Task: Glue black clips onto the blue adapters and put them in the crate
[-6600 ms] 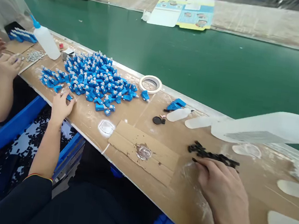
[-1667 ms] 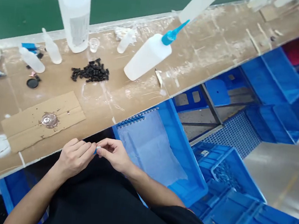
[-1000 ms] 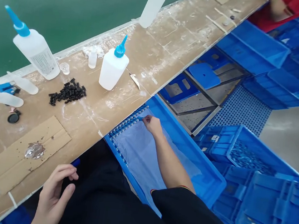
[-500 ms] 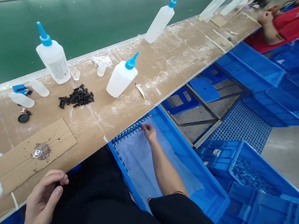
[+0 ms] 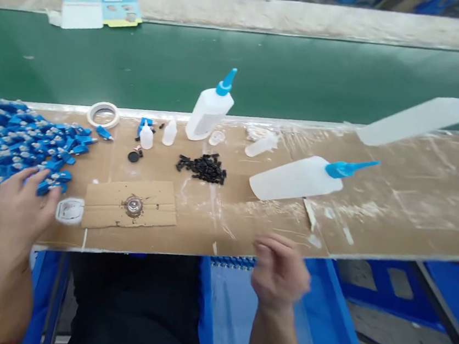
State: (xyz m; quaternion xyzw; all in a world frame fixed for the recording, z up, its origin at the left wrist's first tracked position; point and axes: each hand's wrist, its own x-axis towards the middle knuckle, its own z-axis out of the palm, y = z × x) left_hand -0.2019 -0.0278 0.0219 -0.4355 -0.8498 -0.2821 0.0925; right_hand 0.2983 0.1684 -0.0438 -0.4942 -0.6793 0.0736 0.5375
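My left hand [image 5: 27, 204] reaches over the near right edge of a heap of small blue parts with pale ends [image 5: 13, 142]. Its fingers are spread, close to a few of the blue parts; contact is hard to make out. My right hand [image 5: 280, 271], a little blurred, is over the table's front edge and the blue bin [image 5: 345, 323]. Its fingers are curled together, with nothing visible in them. Between the hands lies a cardboard piece [image 5: 102, 201] bearing a clear round cup with dark liquid [image 5: 133, 205]. Rows of small blue parts [image 5: 233, 262] line the bin's far end.
Small black pieces [image 5: 205, 167] are heaped mid-table. Blue-tipped white bottles stand behind them [image 5: 209, 109] and to the right [image 5: 295, 179], another [image 5: 417, 121] farther right. A tape roll [image 5: 103, 115] and small white bottles [image 5: 146, 136] are at the back. A green belt [image 5: 162, 70] runs behind.
The view has swung left, bringing the blue heap into sight. My left hand has gone from the table's front edge to the heap. My right hand has come up from the rows in the bin.
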